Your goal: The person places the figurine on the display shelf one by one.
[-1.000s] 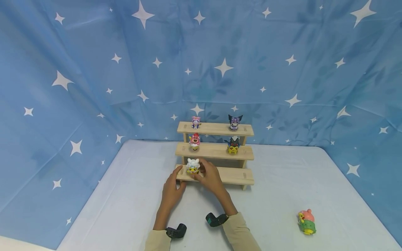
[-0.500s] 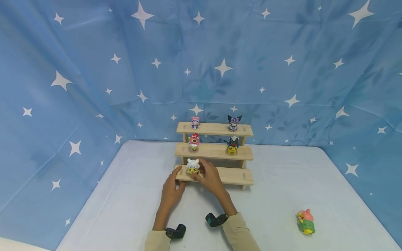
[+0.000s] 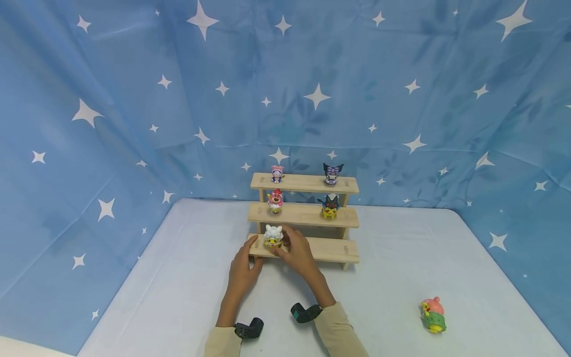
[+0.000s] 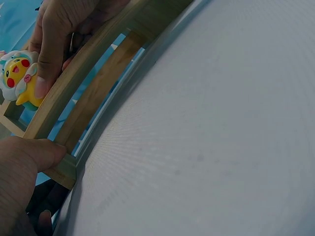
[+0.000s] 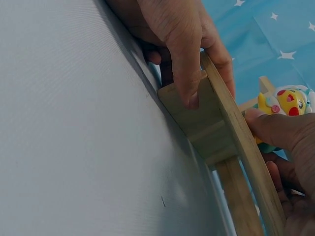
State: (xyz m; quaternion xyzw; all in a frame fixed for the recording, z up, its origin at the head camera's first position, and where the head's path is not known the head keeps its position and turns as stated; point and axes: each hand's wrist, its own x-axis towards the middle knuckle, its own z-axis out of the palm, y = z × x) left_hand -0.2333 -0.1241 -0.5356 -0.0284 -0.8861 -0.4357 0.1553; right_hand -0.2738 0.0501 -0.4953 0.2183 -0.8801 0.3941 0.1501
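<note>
A three-tier wooden display stand [image 3: 298, 214] stands at the back of the table. On the left part of its lowest step is a small yellow figurine in a white hood [image 3: 273, 236], upright, with red cheeks showing in the left wrist view. My right hand [image 3: 300, 252] pinches this figurine from its right side, thumb in front. My left hand [image 3: 243, 270] grips the left end of the lowest step; in the right wrist view its thumb [image 5: 189, 83] presses the end support and the other fingers are partly hidden behind the wood.
The upper steps bear a pink-eared figurine [image 3: 277, 174], a black-eared one [image 3: 332, 174], a pink bear figurine [image 3: 275, 201] and a black-hooded yellow one [image 3: 330, 207]. A pink-and-green figurine [image 3: 433, 315] lies at the right front. Behind hangs a blue star-patterned cloth [image 3: 285, 89].
</note>
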